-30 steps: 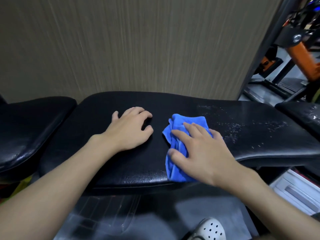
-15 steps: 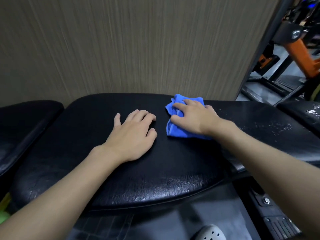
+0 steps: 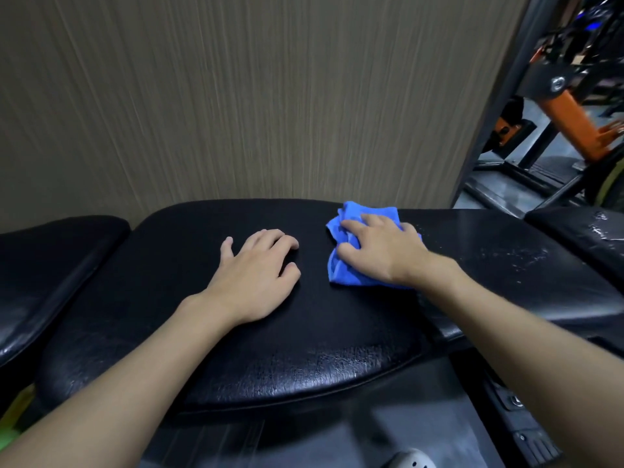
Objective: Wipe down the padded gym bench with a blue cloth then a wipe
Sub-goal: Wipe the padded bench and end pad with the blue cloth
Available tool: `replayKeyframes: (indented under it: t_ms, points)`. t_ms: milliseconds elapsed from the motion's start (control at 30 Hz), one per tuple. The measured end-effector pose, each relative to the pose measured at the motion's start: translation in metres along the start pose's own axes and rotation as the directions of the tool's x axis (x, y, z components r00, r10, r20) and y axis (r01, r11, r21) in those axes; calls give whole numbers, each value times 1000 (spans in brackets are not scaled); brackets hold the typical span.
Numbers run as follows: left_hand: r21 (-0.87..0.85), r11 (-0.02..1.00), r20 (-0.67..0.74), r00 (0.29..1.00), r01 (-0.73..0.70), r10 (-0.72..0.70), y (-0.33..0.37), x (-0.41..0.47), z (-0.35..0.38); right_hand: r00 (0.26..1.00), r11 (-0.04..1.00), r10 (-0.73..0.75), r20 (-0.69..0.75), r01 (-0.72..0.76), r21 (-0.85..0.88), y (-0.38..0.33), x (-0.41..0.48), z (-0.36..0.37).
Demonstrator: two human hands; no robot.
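so, the padded bench (image 3: 236, 349) fills my view, black, running left to right against the wall (image 3: 236, 96). left hand (image 3: 256, 275) lies flat on the pad, fingers loosely spread, holding nothing. i judge it a brace for the lean. right hand (image 3: 381, 251) presses the bunched blue cloth (image 3: 341, 276) down near the bench's far edge, fingers splayed over it, likely for even pressure. white specks (image 3: 506, 258) sit further right, unwiped. no wipe in view.

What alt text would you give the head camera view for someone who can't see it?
A person's right hand presses a crumpled blue cloth onto a black padded gym bench, while the left hand rests on the pad beside it. White flecks dot the pad to the right.
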State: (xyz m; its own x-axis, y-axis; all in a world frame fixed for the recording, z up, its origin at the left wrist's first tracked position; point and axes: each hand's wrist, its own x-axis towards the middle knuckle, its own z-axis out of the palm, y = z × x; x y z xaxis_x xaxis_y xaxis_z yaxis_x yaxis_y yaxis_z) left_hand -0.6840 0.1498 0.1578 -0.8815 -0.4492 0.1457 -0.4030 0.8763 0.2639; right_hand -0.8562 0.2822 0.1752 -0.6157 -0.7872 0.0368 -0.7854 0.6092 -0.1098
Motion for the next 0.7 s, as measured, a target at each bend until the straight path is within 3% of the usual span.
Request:
replayKeyframes:
  t_ms: [133,333,700]
  points:
    - [-15,1000,11,1000,21,-21,10,4,-5,998,998,-64,-29,63,-21,-4,-70,-3]
    - [-93,993,11,997,-79,80,45,23,4,994,995,-94,-63,93,-21,-2,-129,-6]
    - [-32,995,-11,996,-90,89,45,27,19,998,999,31,55,-33,27,39,6,-10]
